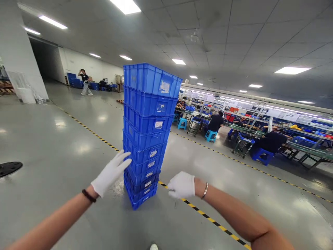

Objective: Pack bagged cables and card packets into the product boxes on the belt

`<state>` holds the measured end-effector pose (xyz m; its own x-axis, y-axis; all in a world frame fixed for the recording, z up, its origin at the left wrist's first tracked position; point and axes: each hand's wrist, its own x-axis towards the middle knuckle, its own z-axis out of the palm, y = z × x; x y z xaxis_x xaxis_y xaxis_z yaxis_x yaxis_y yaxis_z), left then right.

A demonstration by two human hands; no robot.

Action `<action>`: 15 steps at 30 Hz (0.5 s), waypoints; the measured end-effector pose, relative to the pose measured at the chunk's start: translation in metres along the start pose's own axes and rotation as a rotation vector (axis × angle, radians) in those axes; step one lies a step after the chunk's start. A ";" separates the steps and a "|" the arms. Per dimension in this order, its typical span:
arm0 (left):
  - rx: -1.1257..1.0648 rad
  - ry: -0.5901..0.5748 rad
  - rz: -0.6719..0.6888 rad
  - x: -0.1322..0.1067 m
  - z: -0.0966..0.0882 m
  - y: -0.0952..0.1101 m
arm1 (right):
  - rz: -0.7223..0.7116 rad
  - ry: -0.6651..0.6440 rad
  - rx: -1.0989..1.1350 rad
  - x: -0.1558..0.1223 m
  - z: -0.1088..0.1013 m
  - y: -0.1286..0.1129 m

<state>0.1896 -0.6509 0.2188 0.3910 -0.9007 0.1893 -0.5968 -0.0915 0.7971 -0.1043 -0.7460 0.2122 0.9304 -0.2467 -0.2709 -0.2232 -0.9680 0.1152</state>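
A tall stack of several blue plastic crates point(148, 135) stands on the grey floor straight ahead, each crate with a white label on its right face. My left hand point(111, 172), in a white glove, reaches toward the stack's lower left side with fingers spread, holding nothing. My right hand point(181, 185), also gloved, hovers just right of the lower crates with its fingers curled inward; nothing shows in it. Neither hand clearly touches the crates.
A yellow-black striped floor line point(210, 220) runs diagonally past the stack. Workers sit on blue stools point(210, 136) at assembly benches point(307, 147) on the right. A person point(84, 81) walks at the far left back. A black disc point(9, 168) lies on the floor at left.
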 end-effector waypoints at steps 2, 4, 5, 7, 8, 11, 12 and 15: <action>0.241 -0.004 0.124 0.036 -0.024 0.021 | 0.121 -0.079 -0.045 0.001 -0.023 0.046; 0.494 0.013 0.211 0.067 -0.043 0.048 | 0.248 -0.169 -0.092 0.005 -0.051 0.092; 0.603 0.036 0.265 0.081 -0.051 0.062 | 0.315 -0.203 -0.114 0.009 -0.067 0.116; 0.777 0.098 0.358 0.108 -0.066 0.089 | 0.436 -0.223 -0.155 0.017 -0.099 0.162; 0.834 0.127 0.413 0.121 -0.073 0.102 | 0.484 -0.210 -0.166 0.021 -0.116 0.185; 0.924 0.201 0.587 0.163 -0.094 0.137 | 0.592 -0.103 -0.161 0.034 -0.164 0.244; 0.945 0.216 0.636 0.176 -0.102 0.149 | 0.621 -0.054 -0.154 0.039 -0.179 0.262; 0.971 0.184 0.629 0.215 -0.125 0.187 | 0.683 0.129 -0.131 0.054 -0.222 0.305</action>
<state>0.2496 -0.8087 0.4799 -0.1156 -0.8349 0.5381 -0.9746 -0.0094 -0.2239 -0.0575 -1.0442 0.4446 0.6237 -0.7815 0.0171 -0.7400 -0.5831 0.3353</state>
